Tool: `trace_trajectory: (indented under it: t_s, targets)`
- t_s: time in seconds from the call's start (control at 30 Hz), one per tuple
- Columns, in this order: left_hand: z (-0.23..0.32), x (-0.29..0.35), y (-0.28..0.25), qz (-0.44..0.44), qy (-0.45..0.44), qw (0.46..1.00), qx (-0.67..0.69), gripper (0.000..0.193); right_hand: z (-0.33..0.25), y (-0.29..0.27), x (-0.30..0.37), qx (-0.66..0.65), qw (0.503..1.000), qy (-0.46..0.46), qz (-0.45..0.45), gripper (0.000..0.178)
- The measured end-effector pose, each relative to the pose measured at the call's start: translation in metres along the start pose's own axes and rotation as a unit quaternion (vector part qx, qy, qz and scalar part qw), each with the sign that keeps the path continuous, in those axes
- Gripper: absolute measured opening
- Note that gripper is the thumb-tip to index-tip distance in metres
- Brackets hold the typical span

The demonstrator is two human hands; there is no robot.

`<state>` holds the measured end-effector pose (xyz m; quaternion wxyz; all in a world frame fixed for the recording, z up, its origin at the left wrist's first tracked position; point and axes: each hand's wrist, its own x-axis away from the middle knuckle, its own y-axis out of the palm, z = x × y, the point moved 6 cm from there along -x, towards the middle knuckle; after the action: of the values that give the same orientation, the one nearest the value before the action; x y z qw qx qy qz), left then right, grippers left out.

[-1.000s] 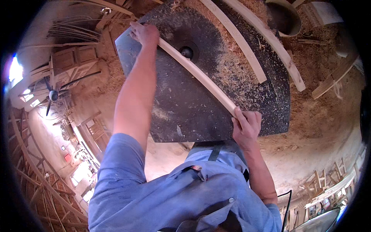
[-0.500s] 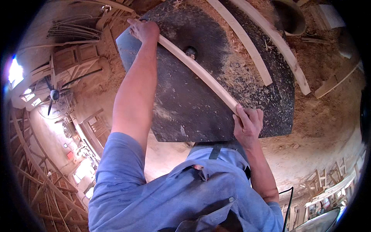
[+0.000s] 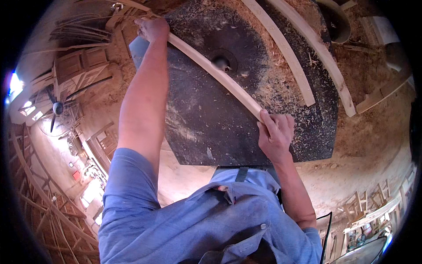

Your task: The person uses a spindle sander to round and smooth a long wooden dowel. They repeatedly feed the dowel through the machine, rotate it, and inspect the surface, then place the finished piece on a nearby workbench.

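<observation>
A long, pale, slightly curved wooden strip (image 3: 211, 68) lies diagonally across a dark machine table (image 3: 202, 127). Its far left end is in the grasp of my left hand (image 3: 153, 30), whose arm is stretched out over the table's edge. At the near right end, my right hand (image 3: 277, 134) pinches the strip with the thumb along its top. Midway between both hands, the strip's far edge runs against a blurred round spindle cutter (image 3: 221, 61) set in the table. Shavings are scattered around the cutter.
Two curved wooden pieces, a shorter one (image 3: 288, 57) and a longer one (image 3: 325, 59), lie on the table's far right among sawdust. Another curved board (image 3: 384, 92) is beyond the right edge. A fan (image 3: 57, 108) stands at left, wooden frames (image 3: 367, 200) at lower right.
Both hands have shifted left with the strip, the right hand also slightly farther away. The strip has slid leftward along the cutter, and more of the round cutter opening shows.
</observation>
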<state>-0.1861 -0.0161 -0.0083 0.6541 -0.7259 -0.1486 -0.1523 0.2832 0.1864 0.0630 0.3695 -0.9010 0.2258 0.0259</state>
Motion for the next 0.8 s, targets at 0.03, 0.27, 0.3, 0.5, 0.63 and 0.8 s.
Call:
trace_trajectory:
  t_s: [0.03,0.27,0.3,0.5,0.63,0.8]
  targets:
    - [-0.01,-0.003,-0.001,-0.004,-0.012,1.0,0.004,0.093,-0.003,0.002,-0.004,-0.004,1.0,-0.006,-0.002,0.047]
    - [-0.09,-0.039,0.063,0.271,-0.028,0.958,0.089,0.092,-0.017,0.014,-0.02,-0.021,0.999,-0.042,-0.002,0.046]
    - [-0.092,-0.032,0.069,0.287,-0.025,0.952,0.103,0.091,-0.019,0.016,-0.021,-0.02,0.998,-0.051,0.002,0.046]
    - [-0.004,0.09,0.034,0.238,-0.051,0.925,0.29,0.088,-0.021,0.023,-0.031,-0.006,0.999,-0.038,0.008,0.043]
    - [0.014,0.139,0.021,0.242,-0.065,0.921,0.299,0.085,-0.023,0.022,-0.031,-0.017,0.999,-0.05,0.008,0.042]
    - [0.018,0.15,0.015,0.242,-0.059,0.91,0.33,0.085,-0.026,0.019,-0.026,0.018,0.997,-0.077,-0.01,0.044]
